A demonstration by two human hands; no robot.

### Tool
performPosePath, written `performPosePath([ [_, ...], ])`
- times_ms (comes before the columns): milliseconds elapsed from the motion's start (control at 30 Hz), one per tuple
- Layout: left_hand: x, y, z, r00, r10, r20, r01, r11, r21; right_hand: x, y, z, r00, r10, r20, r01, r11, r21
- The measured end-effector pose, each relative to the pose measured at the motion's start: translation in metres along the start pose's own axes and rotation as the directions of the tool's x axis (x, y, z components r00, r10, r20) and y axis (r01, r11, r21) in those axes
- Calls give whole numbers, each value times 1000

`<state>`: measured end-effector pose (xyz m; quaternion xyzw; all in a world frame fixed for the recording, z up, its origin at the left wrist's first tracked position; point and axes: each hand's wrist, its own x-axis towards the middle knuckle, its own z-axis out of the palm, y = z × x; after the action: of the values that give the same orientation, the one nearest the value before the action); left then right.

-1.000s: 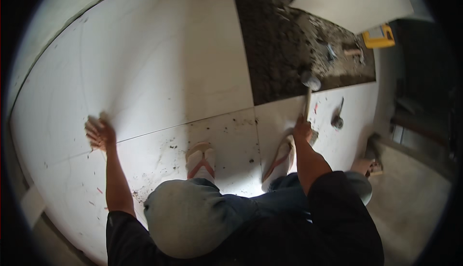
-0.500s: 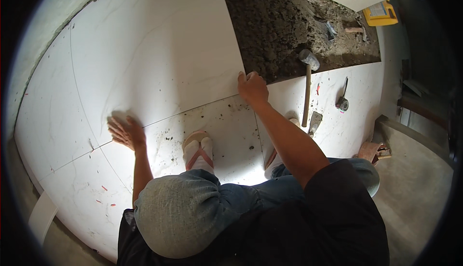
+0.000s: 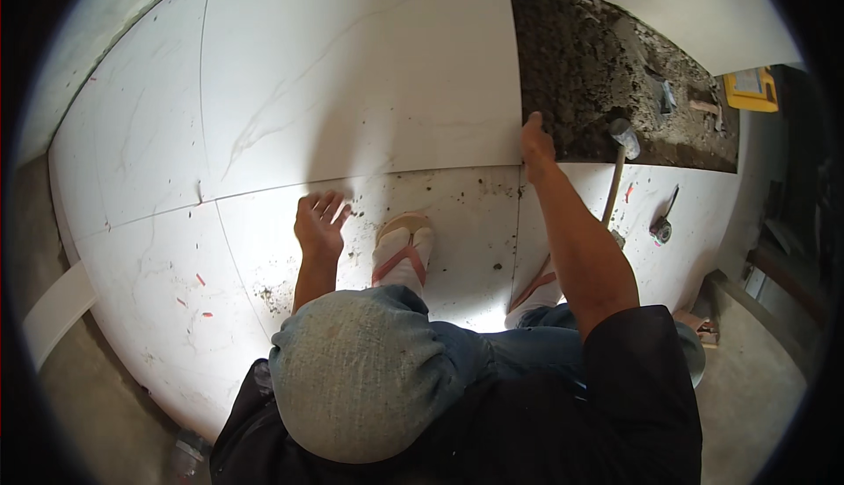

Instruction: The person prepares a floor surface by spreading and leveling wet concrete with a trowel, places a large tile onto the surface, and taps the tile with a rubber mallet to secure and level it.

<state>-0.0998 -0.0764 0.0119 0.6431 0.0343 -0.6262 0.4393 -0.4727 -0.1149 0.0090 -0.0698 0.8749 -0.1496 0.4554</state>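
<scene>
A large white marble-patterned floor tile [image 3: 387,72] lies ahead of me, its right edge bordering a bed of rough grey mortar [image 3: 563,36]. My right hand [image 3: 537,144] is at the near right corner of this tile, fingers closed against its side edge. Just short of the tile's near joint is my left hand [image 3: 323,221], holding nothing, its fingers loosely apart and half curled. It seems slightly raised over the nearer tile. A rubber mallet [image 3: 624,137] lies to the right of my right hand, its head on the mortar and its handle on the laid tiles.
On the right-hand tiles lies a small dark round tool with a handle [image 3: 661,228]. Beyond the mortar are another white tile [image 3: 712,10] and a yellow jug [image 3: 752,89]. Red bits [image 3: 200,280] and mortar crumbs dot the tiles. My sandalled foot [image 3: 404,243] stands between my hands.
My left hand has come off the big tile and moved back and right, toward my foot. My right hand stays at the tile's corner, its fingers now along the side edge. The view has shifted left.
</scene>
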Motion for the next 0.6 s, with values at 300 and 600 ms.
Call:
performPosePath([
  [300, -5, 13, 23, 983, -12, 185, 29, 996, -90, -2, -4, -25, 1000, -16, 14, 11, 953, 302],
  [600, 11, 55, -7, 975, 73, 212, -75, 997, 0, 38, 7, -246, 889, -446, 105, 228, 232, -945],
])
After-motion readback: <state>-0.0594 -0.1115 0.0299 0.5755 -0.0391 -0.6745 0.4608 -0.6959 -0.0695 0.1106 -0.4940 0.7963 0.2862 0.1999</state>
